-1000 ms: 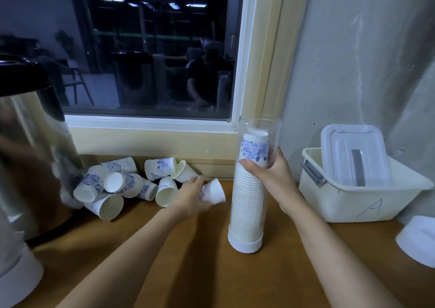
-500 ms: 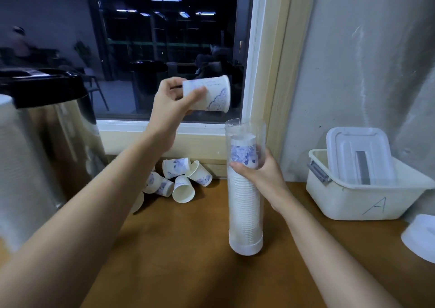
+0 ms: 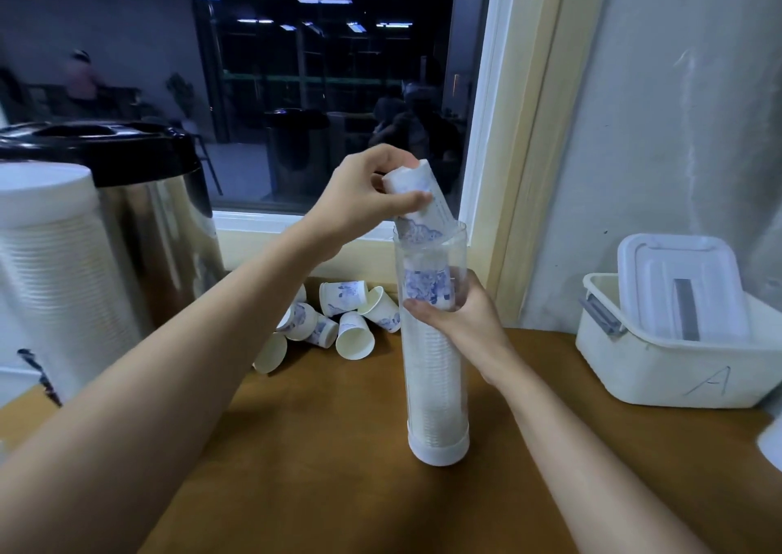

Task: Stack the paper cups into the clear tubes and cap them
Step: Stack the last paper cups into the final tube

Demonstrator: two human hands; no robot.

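Head view: looks down on a brown table [image 3: 330,460] set against a wall.
Tube: the clear tube [image 3: 455,253] stands upright on the table at mid-frame. Its top is open and a white cap [image 3: 438,450] closes its bottom end.
Stack: nested cups [image 3: 431,376] fill the tube from the cap to a little below the mouth. The top one shows a blue print.
Left hand: the left hand [image 3: 364,198] is just above the tube's mouth, with thumb and fingers curled round a paper cup [image 3: 417,192] near its closed end.
Paper cup: upside down and tilted, with its rim just inside the tube's open top. I cannot tell whether it touches the stack.
Right hand: the right hand [image 3: 465,321] wraps the upper part of the tube from the right, with fingers curled behind it and the thumb across the near side.
Loose cups: a heap of loose cups [image 3: 338,321] lies just left of the tube and behind it, on their sides at the foot of the wall.
Bin: a white bin [image 3: 677,378] marked "A" sits well to the right of the tube. A lid [image 3: 681,287] lies tilted in it.
Urn: a steel urn [image 3: 152,223] with a black top stands far left of the tube.
Second tube: a second tube [image 3: 50,266], blurred, stands at the far left in front of the urn, full of cups with a white cap on top.
Window: a dark window [image 3: 296,88] is behind the tube.
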